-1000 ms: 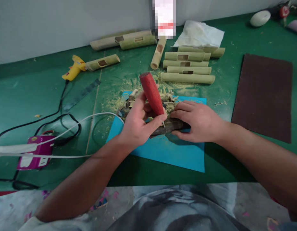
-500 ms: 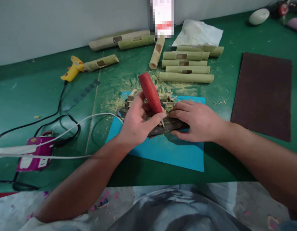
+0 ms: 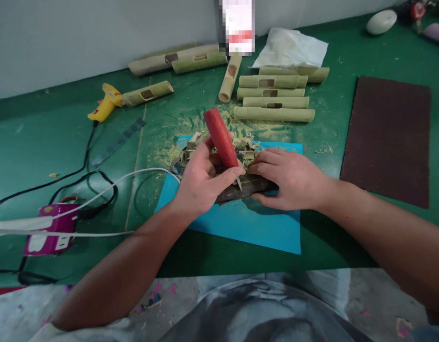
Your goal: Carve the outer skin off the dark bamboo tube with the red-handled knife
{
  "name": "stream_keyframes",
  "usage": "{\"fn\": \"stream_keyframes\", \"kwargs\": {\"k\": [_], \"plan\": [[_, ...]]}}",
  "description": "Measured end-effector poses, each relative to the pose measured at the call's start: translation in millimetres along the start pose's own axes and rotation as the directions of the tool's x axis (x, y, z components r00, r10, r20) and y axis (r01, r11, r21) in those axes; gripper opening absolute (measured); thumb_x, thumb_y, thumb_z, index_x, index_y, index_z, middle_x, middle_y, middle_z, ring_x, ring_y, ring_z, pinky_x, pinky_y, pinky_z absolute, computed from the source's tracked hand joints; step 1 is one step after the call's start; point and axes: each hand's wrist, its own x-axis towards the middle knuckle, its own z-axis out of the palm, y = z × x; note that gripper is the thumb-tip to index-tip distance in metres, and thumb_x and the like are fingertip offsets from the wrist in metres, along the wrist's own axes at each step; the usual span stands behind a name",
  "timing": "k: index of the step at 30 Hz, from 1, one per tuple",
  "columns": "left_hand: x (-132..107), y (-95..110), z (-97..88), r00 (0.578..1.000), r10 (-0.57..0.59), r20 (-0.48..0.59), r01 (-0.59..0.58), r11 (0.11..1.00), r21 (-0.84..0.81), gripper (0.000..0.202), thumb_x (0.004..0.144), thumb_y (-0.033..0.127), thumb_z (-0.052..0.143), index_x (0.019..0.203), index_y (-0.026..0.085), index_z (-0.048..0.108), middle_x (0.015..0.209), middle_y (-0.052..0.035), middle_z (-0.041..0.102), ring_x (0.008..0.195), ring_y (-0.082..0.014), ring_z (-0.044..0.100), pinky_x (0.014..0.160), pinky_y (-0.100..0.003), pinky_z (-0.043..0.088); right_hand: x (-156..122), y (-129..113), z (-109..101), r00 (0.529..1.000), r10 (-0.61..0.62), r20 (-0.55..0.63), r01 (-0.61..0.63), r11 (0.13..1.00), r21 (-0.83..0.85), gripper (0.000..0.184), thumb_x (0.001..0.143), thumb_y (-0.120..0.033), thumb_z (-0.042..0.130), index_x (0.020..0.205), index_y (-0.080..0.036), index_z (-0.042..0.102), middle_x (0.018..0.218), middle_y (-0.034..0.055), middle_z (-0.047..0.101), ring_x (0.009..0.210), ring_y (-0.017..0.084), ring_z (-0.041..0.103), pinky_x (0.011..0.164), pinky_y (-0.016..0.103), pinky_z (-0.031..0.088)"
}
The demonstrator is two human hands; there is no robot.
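Observation:
A carving tool with a thick red handle (image 3: 221, 138) leans up and to the left in my left hand (image 3: 201, 183), which is closed around it. Its thin metal blade points down, the tip at a dark brown stick-like piece (image 3: 235, 191), perhaps bamboo. On the right end of that piece, my right hand (image 3: 292, 180) is closed, fingers over the far side and thumb on the near side. Under both hands lies a blue sheet (image 3: 255, 230). Behind the hands, wood scraps and shavings (image 3: 244, 142) are heaped, partly hidden by my left hand.
Cut bamboo tubes (image 3: 274, 114) lie in a row behind, some with square openings. A white cloth (image 3: 292, 50) rests on the rearmost. To the left are a yellow glue gun (image 3: 105, 104), a purple power strip (image 3: 50, 228) and cables. A dark brown mat (image 3: 386, 142) lies right.
Hands, carving tool and dark piece hold nearly the same pose. The whole view has shifted very slightly; nothing has been taken up or let go.

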Motion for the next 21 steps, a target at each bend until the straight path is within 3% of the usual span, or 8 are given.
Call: {"fn": "stream_keyframes", "kwargs": {"k": [12, 16, 21], "plan": [[-1.5, 0.4, -2.1, 1.000, -0.011, 0.014, 0.011, 0.999, 0.040, 0.052, 0.088, 0.023, 0.075, 0.135, 0.022, 0.052, 0.088, 0.0003, 0.071, 0.080, -0.0177, 0.074, 0.076, -0.034, 0.064, -0.5, -0.4, -1.4, 1.000, -0.003, -0.002, 0.003, 1.000, -0.006, 0.037, 0.089, -0.045, 0.064, 0.105, -0.014, 0.075, 0.105, 0.0144, 0.071, 0.093, 0.027, 0.063, 0.078, 0.038, 0.047], [-2.0, 4.1, -0.4, 0.998, -0.061, -0.007, 0.061, 0.998, 0.005, 0.053, 0.086, 0.027, 0.077, 0.133, 0.022, 0.053, 0.088, 0.0005, 0.072, 0.081, -0.0179, 0.074, 0.077, -0.034, 0.064, 0.0, -0.2, -0.2, 1.000, -0.017, -0.019, 0.017, 1.000, -0.012, 0.038, 0.089, -0.046, 0.064, 0.105, -0.013, 0.075, 0.103, 0.0142, 0.071, 0.092, 0.027, 0.063, 0.076, 0.038, 0.046], [-0.4, 6.8, 1.9, 0.989, -0.123, -0.077, 0.114, 0.987, -0.110, 0.047, 0.078, 0.027, 0.084, 0.118, 0.023, 0.058, 0.081, 0.0022, 0.074, 0.066, -0.0138, 0.069, 0.065, -0.029, 0.060, 0.4, -0.6, 0.3, 0.999, -0.013, -0.033, 0.013, 1.000, -0.003, 0.037, 0.089, -0.044, 0.063, 0.104, -0.012, 0.075, 0.101, 0.0145, 0.071, 0.090, 0.027, 0.063, 0.075, 0.037, 0.045]]}}
